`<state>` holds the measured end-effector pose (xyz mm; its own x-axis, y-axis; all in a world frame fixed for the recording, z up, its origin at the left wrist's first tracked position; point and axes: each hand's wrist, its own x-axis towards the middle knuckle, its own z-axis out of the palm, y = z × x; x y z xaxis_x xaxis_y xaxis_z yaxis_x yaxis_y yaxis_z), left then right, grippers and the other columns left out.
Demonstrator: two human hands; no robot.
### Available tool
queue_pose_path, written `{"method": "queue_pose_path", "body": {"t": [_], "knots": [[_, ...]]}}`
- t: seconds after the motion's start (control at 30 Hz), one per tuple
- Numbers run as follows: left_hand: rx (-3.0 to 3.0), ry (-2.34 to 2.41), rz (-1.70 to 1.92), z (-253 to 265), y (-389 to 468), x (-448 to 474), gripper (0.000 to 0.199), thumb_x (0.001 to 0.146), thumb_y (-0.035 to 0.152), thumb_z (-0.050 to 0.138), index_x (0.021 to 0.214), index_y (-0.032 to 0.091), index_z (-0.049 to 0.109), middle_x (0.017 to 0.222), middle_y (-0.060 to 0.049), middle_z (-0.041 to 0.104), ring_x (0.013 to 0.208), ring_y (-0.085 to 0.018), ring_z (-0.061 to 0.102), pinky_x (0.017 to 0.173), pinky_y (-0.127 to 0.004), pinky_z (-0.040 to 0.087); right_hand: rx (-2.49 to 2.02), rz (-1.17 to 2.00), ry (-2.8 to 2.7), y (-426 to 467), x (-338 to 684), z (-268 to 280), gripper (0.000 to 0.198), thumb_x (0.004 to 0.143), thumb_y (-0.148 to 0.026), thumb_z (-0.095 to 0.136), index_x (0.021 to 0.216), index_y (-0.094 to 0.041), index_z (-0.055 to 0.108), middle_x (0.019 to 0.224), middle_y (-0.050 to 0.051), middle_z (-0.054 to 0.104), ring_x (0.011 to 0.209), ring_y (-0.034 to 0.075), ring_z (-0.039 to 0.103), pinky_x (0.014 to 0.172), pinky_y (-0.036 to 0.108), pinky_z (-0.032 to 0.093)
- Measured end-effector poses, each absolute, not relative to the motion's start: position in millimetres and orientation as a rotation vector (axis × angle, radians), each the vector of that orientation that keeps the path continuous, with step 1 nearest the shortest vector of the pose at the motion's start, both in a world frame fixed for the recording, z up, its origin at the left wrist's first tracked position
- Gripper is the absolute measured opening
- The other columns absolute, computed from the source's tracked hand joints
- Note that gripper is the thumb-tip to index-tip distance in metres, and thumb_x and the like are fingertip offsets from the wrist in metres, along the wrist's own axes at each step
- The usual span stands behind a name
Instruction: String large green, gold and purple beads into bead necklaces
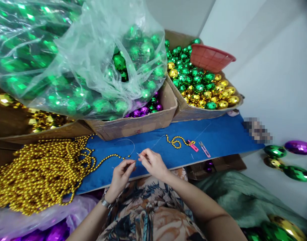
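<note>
My left hand (123, 172) and my right hand (153, 164) are close together over the front of the blue table (143, 142). Both are closed in a pinch on thin clear thread (134, 144); the exact grip at the fingertips is too small to make out. A gold bead strand (109, 156) runs from a large heap of gold bead strands (40, 170) to just beyond my left fingers. To the right lies a short gold bead strand (177, 138), with thread leading from it toward my right hand. Beside it are a pink tool (193, 146) and pink-handled thread snips (205, 149).
Cardboard boxes line the back: one box (133, 129) sits under a clear bag of green balls (93, 80). Another box (201, 114) holds green and gold balls, with a red basket (211, 57) on top. Green cloth (238, 190) and shiny balls (297, 174) are on the right.
</note>
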<state>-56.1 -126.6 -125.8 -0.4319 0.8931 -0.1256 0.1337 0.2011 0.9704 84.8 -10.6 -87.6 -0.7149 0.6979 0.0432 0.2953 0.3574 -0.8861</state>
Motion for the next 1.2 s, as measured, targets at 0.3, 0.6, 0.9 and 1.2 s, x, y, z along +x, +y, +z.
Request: {"method": "queue_pose_path", "body": {"t": [0.3, 0.6, 0.9, 1.2], "knots": [[1.335, 1.863, 1.194, -122, -127, -58, 0.017, 0.090, 0.028, 0.055, 0.097, 0.019, 0.068, 0.086, -0.004, 0.068, 0.076, -0.016, 0.064, 0.070, -0.026, 0.049, -0.865, 1.379, -2.172, -7, 84, -89, 0.012, 0.094, -0.029, 0.048, 0.091, -0.020, 0.055, 0.082, 0.001, 0.070, 0.073, 0.013, 0.065, 0.068, 0.022, 0.046], [1.335, 1.759, 1.114, -110, -118, -64, 0.015, 0.089, 0.030, 0.056, 0.092, 0.019, 0.065, 0.081, -0.003, 0.066, 0.073, -0.016, 0.063, 0.069, -0.028, 0.049, -0.921, 1.127, -2.137, 12, 94, -91, 0.013, 0.092, -0.026, 0.043, 0.086, -0.020, 0.054, 0.080, 0.001, 0.066, 0.073, 0.013, 0.062, 0.068, 0.021, 0.044], [0.982, 1.152, 1.357, -22, -25, -48, 0.017, 0.084, 0.033, 0.064, 0.084, 0.016, 0.062, 0.125, -0.007, 0.055, 0.078, -0.011, 0.061, 0.070, -0.028, 0.057, -1.242, 0.730, -1.961, 93, 153, -87, 0.022, 0.092, -0.036, 0.042, 0.082, -0.020, 0.051, 0.074, 0.002, 0.064, 0.056, 0.012, 0.053, 0.054, 0.022, 0.036], [1.148, 0.603, 1.277, 78, 66, 11, 0.011, 0.083, 0.023, 0.064, 0.083, 0.013, 0.058, 0.140, -0.010, 0.047, 0.080, -0.010, 0.066, 0.067, -0.024, 0.057, -1.238, 0.524, -1.807, 118, 188, -19, 0.022, 0.094, -0.039, 0.043, 0.087, -0.019, 0.050, 0.074, -0.001, 0.063, 0.055, 0.010, 0.051, 0.057, 0.021, 0.038]]}}
